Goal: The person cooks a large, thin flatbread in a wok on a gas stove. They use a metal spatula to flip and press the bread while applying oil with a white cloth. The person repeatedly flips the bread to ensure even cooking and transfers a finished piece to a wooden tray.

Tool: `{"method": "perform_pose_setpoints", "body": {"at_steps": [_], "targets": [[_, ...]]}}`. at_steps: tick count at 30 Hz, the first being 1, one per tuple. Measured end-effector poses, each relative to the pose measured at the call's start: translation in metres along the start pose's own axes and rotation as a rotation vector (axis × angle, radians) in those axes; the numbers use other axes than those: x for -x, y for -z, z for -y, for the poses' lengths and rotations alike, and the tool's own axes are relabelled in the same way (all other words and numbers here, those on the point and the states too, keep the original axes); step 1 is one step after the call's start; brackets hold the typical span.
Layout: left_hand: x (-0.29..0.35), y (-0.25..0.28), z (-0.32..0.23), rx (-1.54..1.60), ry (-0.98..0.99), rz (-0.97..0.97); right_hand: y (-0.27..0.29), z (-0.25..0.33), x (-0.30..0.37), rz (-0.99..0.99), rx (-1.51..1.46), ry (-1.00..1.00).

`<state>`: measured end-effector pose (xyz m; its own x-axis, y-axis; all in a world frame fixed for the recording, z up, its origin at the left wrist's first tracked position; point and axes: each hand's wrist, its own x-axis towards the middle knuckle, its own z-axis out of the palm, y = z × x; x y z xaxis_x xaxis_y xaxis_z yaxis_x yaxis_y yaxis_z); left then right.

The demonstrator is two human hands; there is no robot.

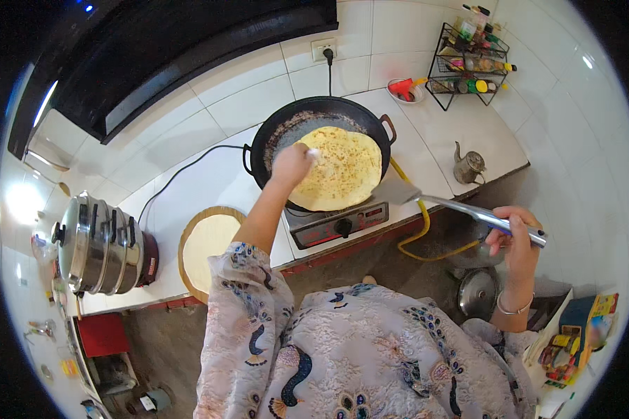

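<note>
A round golden flatbread [342, 171] with browned specks lies in a black two-handled wok [258, 150], reaching over its near rim. My left hand [292, 165] is over the flatbread's left part, its fingers closed. A small blurred white thing [314, 153] shows at the fingertips; its kind is unclear. My right hand [516, 241] grips the long metal handle of a spatula [461, 208] at the right. The spatula's flat blade is close to the bread's lower right edge, beyond the wok. A pale round of dough [210, 251] rests on a round wooden board [185, 269] to the left.
Under the wok is a stove [339, 225] with a knob. A stacked steamer [101, 244] stands at the left. To the right are a metal kettle [470, 166], a bowl [406, 92] and a black spice rack [468, 66]. A yellow hose [426, 230] hangs past the counter edge.
</note>
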<state>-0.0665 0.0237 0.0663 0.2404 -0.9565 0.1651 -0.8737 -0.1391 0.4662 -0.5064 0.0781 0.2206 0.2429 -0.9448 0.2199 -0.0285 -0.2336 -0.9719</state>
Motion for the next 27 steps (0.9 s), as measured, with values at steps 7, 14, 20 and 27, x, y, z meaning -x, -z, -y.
{"method": "perform_pose_setpoints", "body": {"at_steps": [7, 14, 20, 27], "targets": [[-0.016, -0.031, 0.045, -0.281, 0.158, -0.126, -0.075, -0.116, -0.055, 0.075, -0.180, -0.045], [-0.024, -0.044, 0.035, -0.371, 0.275, 0.041, -0.140, -0.168, -0.098, 0.192, -0.223, 0.052], [-0.025, -0.042, 0.034, -0.269, 0.315, 0.032, -0.127, -0.180, -0.111, 0.176, -0.255, -0.075], [-0.023, -0.032, 0.031, -0.299, 0.318, 0.086, -0.119, -0.183, -0.119, 0.248, -0.229, -0.004]]}}
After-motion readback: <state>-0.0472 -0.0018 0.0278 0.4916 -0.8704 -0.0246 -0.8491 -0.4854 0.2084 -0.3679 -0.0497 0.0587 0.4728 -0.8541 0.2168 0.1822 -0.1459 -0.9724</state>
